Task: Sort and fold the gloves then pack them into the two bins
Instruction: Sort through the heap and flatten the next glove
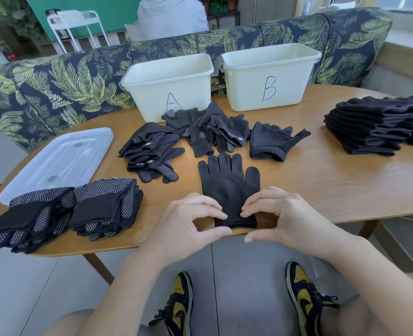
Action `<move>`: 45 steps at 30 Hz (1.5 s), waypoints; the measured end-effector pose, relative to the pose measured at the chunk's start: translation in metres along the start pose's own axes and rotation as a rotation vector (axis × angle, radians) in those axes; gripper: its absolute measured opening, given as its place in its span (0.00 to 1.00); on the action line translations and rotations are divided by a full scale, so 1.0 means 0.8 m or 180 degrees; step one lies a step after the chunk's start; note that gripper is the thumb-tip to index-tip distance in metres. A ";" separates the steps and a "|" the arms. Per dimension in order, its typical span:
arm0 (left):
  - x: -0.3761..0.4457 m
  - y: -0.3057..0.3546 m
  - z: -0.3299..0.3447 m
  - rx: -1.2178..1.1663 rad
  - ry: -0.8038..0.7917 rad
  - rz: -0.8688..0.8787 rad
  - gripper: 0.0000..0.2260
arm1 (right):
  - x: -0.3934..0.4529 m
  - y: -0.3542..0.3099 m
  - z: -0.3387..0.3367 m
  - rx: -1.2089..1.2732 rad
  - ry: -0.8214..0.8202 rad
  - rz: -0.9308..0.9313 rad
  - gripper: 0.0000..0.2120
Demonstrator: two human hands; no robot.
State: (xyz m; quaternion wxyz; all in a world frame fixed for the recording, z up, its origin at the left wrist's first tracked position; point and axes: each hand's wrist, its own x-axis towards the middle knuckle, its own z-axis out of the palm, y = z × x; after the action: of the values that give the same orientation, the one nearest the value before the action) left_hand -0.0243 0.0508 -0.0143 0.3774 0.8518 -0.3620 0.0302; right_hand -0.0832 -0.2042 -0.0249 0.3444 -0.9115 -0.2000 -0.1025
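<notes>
Wooden surface (322, 180) is shared by two folded stacks, dotted gloves (79, 209) and plain gloves (375, 127), while an unsorted heap (188, 137) remains, bin A (169, 86) and bin B (268, 76) appear unfilled, and a plain glove (227, 183) is pinched at its cuff by left hand (188, 221) and right hand (283, 217).

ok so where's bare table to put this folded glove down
Bare wood lies right of the flat plain black glove, between it and the folded plain black stack. A smaller patch sits between that glove and the folded dotted black stacks. Crowded: the loose glove heap fronting the white bins.
</notes>
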 end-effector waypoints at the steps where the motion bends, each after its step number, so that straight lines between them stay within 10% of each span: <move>1: -0.001 0.001 -0.001 0.0002 -0.0036 -0.0020 0.12 | -0.001 0.000 0.002 -0.0036 0.0015 -0.0044 0.18; 24: -0.003 0.004 0.025 0.0030 0.0306 0.0317 0.14 | -0.012 -0.023 -0.010 0.1122 0.0362 0.0314 0.13; 37: 0.047 0.014 0.015 -0.0833 0.0727 -0.0492 0.07 | 0.026 -0.012 -0.016 0.1170 0.1035 0.0739 0.08; 45: 0.085 0.003 0.014 -0.0752 0.0978 -0.0931 0.20 | 0.070 0.020 -0.019 0.0946 0.0987 0.1042 0.05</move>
State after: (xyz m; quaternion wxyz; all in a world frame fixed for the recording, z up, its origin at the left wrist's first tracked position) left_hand 0.0217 0.0016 0.0010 0.5254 0.8305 -0.1741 0.0620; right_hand -0.0269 -0.2087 -0.0046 0.5130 -0.8446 -0.0076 -0.1533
